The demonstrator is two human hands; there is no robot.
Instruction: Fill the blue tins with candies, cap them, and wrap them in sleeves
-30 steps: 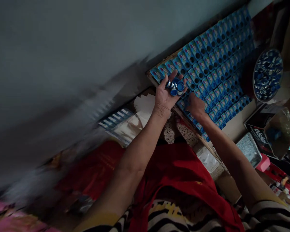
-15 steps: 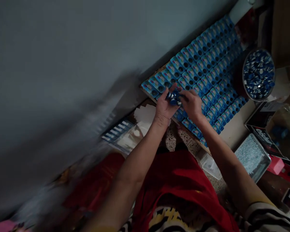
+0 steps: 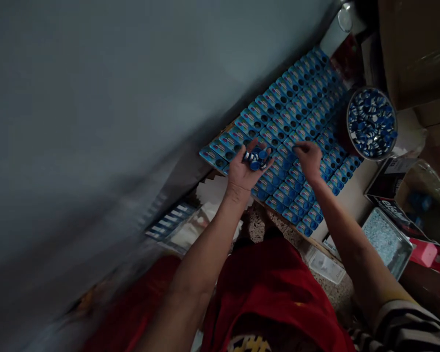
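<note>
My left hand (image 3: 240,171) is palm up, cupped under several small round blue-and-white pieces (image 3: 255,165) that look like caps or little tubs. My right hand (image 3: 309,159) hovers over the blue cards, thumb and fingertips pinched on one dark blue round piece, mostly hidden by the fingers. Beneath both hands, rows of blue printed cards (image 3: 278,127) cover a board. Many cards show a dark round hole at one end; those nearer me have blue round pieces there instead.
At the right stands a round tub (image 3: 372,124) full of the same blue-and-white pieces. Closer to me are an open black box (image 3: 392,183) and a metal tray (image 3: 386,239) of pale bits. A grey wall (image 3: 113,98) rises along the left.
My right hand has moved from the pieces in my left palm rightward over the cards, with a piece between its fingertips. My left fingers have spread a little. The view has shifted.
</note>
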